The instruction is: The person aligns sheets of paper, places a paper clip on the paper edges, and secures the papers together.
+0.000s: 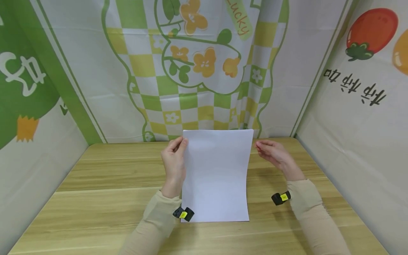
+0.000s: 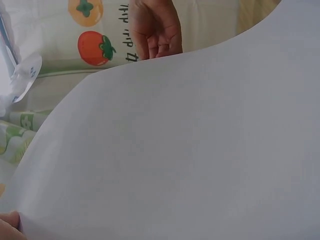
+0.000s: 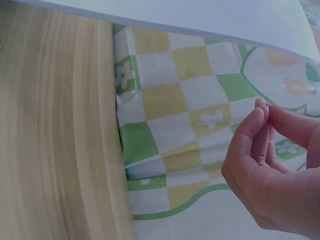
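Note:
Blank white paper (image 1: pixel 216 177) stands upright over the table, its long sides running up and down. My left hand (image 1: pixel 173 161) pinches its upper left edge, thumb on the near face. In the left wrist view the paper (image 2: pixel 165 150) bows and fills most of the picture, with a left fingertip (image 2: pixel 9 227) at its corner. To the right of the paper, apart from its edge, is my right hand (image 1: pixel 275 156). The right wrist view shows this hand (image 3: pixel 280 180) with thumb and fingertips brought together and no object visible between them. The paper's edge (image 3: pixel 200 31) looks layered there.
A wood-grain table (image 1: pixel 108 209) lies beneath both hands. Behind it hangs a green and yellow checked curtain (image 1: pixel 204 102). Printed cloth walls (image 1: pixel 347 141) close in the right and left sides. Each wrist carries a small black camera (image 1: pixel 280 198).

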The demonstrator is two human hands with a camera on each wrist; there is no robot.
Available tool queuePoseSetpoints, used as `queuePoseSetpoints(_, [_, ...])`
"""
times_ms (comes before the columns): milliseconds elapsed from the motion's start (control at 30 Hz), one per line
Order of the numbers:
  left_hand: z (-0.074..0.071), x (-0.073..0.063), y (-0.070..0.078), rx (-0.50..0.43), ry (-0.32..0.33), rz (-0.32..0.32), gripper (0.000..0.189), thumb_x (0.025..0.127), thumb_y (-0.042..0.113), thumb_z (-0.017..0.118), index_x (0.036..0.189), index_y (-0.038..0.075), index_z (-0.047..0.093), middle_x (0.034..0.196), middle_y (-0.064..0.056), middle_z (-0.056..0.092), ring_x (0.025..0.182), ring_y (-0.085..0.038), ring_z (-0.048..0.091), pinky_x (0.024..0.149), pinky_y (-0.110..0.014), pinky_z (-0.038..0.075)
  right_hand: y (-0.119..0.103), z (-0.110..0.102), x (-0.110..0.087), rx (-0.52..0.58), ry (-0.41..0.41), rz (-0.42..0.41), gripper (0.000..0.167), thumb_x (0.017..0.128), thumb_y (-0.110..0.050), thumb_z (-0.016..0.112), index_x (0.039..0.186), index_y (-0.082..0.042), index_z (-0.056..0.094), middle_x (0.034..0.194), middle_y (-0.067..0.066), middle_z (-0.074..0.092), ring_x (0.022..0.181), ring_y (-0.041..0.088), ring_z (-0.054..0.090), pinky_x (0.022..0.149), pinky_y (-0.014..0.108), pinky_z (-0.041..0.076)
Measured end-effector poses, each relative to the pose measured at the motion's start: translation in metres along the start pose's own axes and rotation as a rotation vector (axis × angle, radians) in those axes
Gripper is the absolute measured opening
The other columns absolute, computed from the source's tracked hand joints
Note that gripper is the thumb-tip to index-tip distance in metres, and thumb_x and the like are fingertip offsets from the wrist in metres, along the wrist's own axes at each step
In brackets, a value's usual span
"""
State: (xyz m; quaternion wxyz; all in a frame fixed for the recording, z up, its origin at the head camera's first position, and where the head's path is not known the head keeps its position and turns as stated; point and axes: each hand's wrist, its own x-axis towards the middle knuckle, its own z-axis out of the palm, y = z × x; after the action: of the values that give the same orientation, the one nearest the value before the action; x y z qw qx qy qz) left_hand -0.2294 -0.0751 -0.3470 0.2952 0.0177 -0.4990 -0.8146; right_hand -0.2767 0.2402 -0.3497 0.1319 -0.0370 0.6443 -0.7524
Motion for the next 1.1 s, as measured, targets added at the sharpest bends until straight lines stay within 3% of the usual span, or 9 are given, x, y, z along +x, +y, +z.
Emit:
queuePoseSetpoints(300, [0.001, -0.001, 0.001, -0.018, -0.001, 0.003, 0.02, 0.082, -0.011, 0.064, 0.099, -0.021, 0.062, 0.076, 0.004, 0.062, 0.073, -0.006, 0.058, 0.069, -0.015, 0.049, -0.011, 0.004, -0.005, -0.004, 0.032, -0.045, 0.01, 0.094, -0.007, 0.058, 0.09, -0.012, 0.065, 0.083, -0.005, 0.07, 0.078, 0.003, 0.064, 0.073, 0.017, 0.052])
queuePoseSetpoints(733, [-0.002, -0.001, -0.001, -0.007, 0.0, 0.005, 0.023, 0.082, -0.008, 0.067, 0.1, -0.021, 0.062, 0.078, 0.003, 0.063, 0.074, -0.007, 0.058, 0.069, -0.016, 0.049, -0.027, 0.01, -0.015, 0.004, 0.063, -0.083, 0.006, 0.093, -0.008, 0.06, 0.092, -0.011, 0.064, 0.086, -0.005, 0.069, 0.081, 0.004, 0.063, 0.075, 0.016, 0.052])
queuePoseSetpoints(800, [-0.001, -0.001, -0.001, -0.005, -0.002, 0.004, 0.022, 0.083, -0.009, 0.066, 0.1, -0.021, 0.062, 0.077, 0.004, 0.063, 0.074, -0.007, 0.058, 0.069, -0.015, 0.049, -0.029, 0.01, -0.015, -0.013, 0.065, -0.088, 0.004, 0.093, -0.008, 0.059, 0.096, -0.01, 0.061, 0.086, -0.005, 0.069, 0.082, 0.003, 0.063, 0.076, 0.016, 0.052])
queuePoseSetpoints(967, [-0.001, -0.001, -0.001, -0.003, 0.0, -0.002, 0.022, 0.083, -0.008, 0.066, 0.1, -0.021, 0.062, 0.078, 0.004, 0.063, 0.074, -0.007, 0.058, 0.069, -0.015, 0.048, -0.034, 0.012, -0.015, -0.061, 0.065, -0.107, 0.03, 0.094, -0.011, 0.058, 0.122, -0.002, 0.05, 0.091, -0.007, 0.068, 0.086, 0.003, 0.062, 0.079, 0.015, 0.051])
queuePoseSetpoints(1100, [-0.002, -0.001, -0.001, 0.001, 0.0, 0.0, 0.023, 0.082, -0.007, 0.067, 0.1, -0.021, 0.062, 0.078, 0.003, 0.063, 0.074, -0.007, 0.058, 0.069, -0.016, 0.049, -0.037, 0.013, -0.014, -0.047, 0.075, -0.119, 0.031, 0.093, -0.012, 0.06, 0.122, -0.003, 0.052, 0.092, -0.007, 0.068, 0.086, 0.003, 0.063, 0.079, 0.015, 0.051])
